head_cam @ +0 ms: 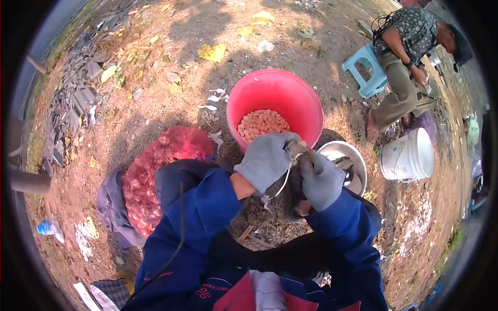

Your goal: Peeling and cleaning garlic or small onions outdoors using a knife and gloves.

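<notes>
My left hand (267,160), in a grey knit glove, is closed on a small pale piece of garlic (297,149). My right hand (323,179), gloved alike, pinches the same piece from the other side, its fingertips touching it. A thin white strip (285,182) hangs in a curve below the fingers; what it is attached to is hidden. Just beyond both hands stands a pink plastic bucket (272,87), with many pale cloves (262,123) covering its bottom. By my left knee leans a red mesh sack (149,182) full of what looks like garlic.
Right of my right hand sits a metal basin (360,159) with dark items inside. Farther right are a white bucket (406,155) and a seated person (412,42) beside a light-blue plastic stool (363,72). Broken dark tiles (79,97) lie at the left, and leaves dot the dirt ground.
</notes>
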Available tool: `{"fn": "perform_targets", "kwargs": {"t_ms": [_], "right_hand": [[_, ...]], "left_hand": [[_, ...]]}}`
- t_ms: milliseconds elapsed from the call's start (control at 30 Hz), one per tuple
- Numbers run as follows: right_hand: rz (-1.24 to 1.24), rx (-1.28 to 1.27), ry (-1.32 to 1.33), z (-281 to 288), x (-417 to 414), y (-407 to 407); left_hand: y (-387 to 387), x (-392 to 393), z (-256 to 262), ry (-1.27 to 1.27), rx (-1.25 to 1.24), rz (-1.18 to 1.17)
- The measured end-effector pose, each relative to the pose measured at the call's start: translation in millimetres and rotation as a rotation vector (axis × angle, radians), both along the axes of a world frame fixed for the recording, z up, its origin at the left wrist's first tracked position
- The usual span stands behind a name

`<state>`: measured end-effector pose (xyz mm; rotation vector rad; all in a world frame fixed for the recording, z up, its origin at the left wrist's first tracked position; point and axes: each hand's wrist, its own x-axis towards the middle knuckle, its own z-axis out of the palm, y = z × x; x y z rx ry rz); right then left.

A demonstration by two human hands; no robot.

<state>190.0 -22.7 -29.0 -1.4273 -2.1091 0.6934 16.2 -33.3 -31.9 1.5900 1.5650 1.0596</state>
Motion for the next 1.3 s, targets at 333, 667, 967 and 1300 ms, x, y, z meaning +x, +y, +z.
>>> {"fn": "perform_targets", "kwargs": {"t_ms": [333,667,967,1300], "right_hand": [[-0.075,0.315,0.057,-2.6,-4.2,-0.5],[-0.261,-0.408,0.58,10.8,6.1,15.5],[-0.267,-0.606,0.693,-19.1,8.3,15.2],[0.186,0.048,0.129,13.9,7.7,14.4]], "left_hand": [[2.6,-4.6,2.1,-0.058,-0.022,-0.02],[5.8,-10.2,13.0,-0.382,-0.259,-0.124],[5.0,-6.9,11.8,-0.994,-0.224,-0.186],[12.5,0.9,-7.5,-0.502,-0.182,0.213]]}}
